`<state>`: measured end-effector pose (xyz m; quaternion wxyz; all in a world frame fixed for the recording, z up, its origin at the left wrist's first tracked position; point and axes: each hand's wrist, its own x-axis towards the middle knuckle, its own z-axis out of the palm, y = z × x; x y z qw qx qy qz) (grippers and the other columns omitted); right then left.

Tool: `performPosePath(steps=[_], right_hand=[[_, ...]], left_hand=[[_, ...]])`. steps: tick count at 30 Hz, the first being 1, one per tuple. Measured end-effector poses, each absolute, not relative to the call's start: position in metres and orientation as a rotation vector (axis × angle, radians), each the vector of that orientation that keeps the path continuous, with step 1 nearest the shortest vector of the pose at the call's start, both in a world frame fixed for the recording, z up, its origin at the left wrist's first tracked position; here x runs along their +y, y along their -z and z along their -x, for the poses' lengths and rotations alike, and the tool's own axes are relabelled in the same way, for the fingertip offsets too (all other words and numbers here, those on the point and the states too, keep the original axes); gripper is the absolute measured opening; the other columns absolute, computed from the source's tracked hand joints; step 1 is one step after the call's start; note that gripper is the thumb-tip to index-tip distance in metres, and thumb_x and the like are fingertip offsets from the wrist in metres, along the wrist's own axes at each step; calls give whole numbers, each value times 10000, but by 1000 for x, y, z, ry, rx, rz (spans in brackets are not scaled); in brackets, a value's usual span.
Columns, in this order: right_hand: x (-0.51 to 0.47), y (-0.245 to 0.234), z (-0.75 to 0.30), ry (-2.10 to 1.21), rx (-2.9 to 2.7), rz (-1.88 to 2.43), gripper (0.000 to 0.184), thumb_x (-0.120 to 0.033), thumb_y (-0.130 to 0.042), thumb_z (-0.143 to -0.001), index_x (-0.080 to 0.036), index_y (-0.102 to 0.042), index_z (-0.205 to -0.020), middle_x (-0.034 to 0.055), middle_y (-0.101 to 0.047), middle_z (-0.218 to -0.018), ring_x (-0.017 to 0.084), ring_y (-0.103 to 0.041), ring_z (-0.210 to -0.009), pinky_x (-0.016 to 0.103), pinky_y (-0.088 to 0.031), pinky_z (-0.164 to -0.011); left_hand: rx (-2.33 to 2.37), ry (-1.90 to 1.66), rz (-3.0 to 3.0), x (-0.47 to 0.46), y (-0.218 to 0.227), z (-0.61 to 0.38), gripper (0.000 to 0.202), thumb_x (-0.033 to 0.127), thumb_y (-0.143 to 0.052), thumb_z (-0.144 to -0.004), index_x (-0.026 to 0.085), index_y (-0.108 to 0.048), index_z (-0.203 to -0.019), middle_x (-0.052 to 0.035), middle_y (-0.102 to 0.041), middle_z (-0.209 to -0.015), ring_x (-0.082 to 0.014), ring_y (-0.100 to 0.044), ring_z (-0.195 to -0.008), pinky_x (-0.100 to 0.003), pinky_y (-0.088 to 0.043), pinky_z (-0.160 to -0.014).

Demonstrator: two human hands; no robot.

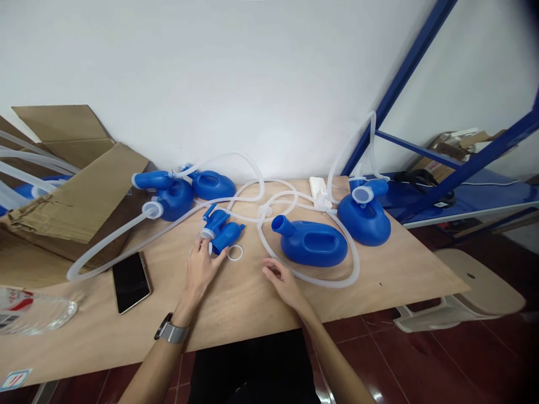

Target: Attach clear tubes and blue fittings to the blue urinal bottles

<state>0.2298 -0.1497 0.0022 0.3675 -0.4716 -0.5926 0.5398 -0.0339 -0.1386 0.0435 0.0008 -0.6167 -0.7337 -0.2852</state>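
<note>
Plywood table [252, 306] is bearing tangled clear flexible tubing [337, 284] that could be snagging: left hand [201, 269] is gripping small blue plastic connector [223, 233], right hand [284, 282] is lying loose, empty.

I see a pale wooden table [252, 303] across the lower frame. At its left edge lies a clear bottle [37, 311], then a dark phone [131, 281]. A central jug [314, 242], a right jug [364, 219] and two left jugs [172, 193] sit among looping tubing [126, 233]. Small blue fittings [221, 230] and a white ring [234, 253] lie mid-table.
</note>
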Motion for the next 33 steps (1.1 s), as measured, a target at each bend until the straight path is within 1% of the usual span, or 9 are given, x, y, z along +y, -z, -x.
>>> performPosePath(steps=[4, 6, 9, 11, 13, 19, 25, 30, 33], right_hand=[[-126, -7, -222, -1519, -1368, 1022, 855, -674, -721, -829, -337, -403, -1547, 123, -561, -1459, 296, -611, -1279, 479, -508, -1046], [-120, -14, -216, -1564, -1326, 899, 973, -728, -739, -784, -380, -317, -1588, 112, -492, -1548, 300, -557, -1364, 476, -501, -1073], [-120, -22, -209, -1666, -1266, 866, 889, -795, -748, -715, -331, -517, -1437, 115, -597, -1434, 331, -627, -1250, 463, -574, -961], [-125, -23, -210, -1743, -1261, 869, 857, -742, -852, -607, -290, -605, -1292, 114, -660, -1329, 347, -662, -1162, 473, -592, -905], [-133, -22, -211, -1789, -1277, 847, 847, -637, -920, -557, -283, -609, -1261, 103, -681, -1301, 352, -657, -1171, 501, -576, -939], [-159, -18, -212, -1592, -1425, 1090, 706, -516, -896, -636, -276, -688, -1266, 106, -642, -1363, 381, -595, -1280, 568, -504, -1076], [-157, -27, -224, -1383, -1519, 1097, 658, -548, -891, -657, -249, -748, -1225, 109, -711, -1294, 383, -638, -1228, 577, -478, -1107], [-153, -30, -235, -1346, -1562, 1066, 650, -566, -876, -677, -248, -752, -1229, 108, -737, -1274, 379, -665, -1203, 546, -515, -1068], [-153, -25, -235, -1361, -1514, 1058, 638, -574, -857, -695, -243, -744, -1229, 106, -741, -1269, 369, -674, -1194, 538, -526, -1061]], left_hand=[[-2009, 1203, 2133, -161, -73, 34, 485, 548, -655, -898, 210, -614, -1244, -110, -712, -1175, -307, -707, -1051, -415, -563, -912], [-1876, 1214, 2380, -175, -87, 32, 460, 500, -686, -892, 238, -601, -1260, -85, -718, -1194, -284, -703, -1078, -401, -556, -946], [-1860, 1227, 2589, -191, -98, 27, 452, 432, -696, -889, 243, -572, -1281, -93, -699, -1233, -281, -683, -1121, -415, -546, -974], [-1934, 1314, 2587, -197, -97, 23, 434, 401, -681, -885, 234, -566, -1268, -110, -676, -1234, -289, -665, -1140, -433, -542, -980], [-2007, 1419, 2553, -201, -89, 16, 404, 389, -664, -883, 228, -569, -1241, -119, -651, -1229, -293, -649, -1150, -440, -542, -978], [-2175, 1774, 2452, -202, -60, -15, 359, 351, -640, -883, 227, -559, -1211, -99, -664, -1173, -284, -653, -1094, -432, -532, -948], [-2087, 2006, 2597, -197, -59, -36, 373, 337, -618, -934, 226, -543, -1282, -117, -635, -1297, -300, -593, -1264, -470, -444, -1090], [-2103, 2020, 2617, -192, -60, -42, 380, 364, -663, -919, 230, -555, -1257, -107, -646, -1274, -289, -618, -1200, -445, -461, -1054], [-2227, 1942, 2522, -189, -56, -44, 296, 404, -642, -936, 228, -590, -1168, -80, -666, -1157, -261, -636, -1079, -412, -483, -976]])
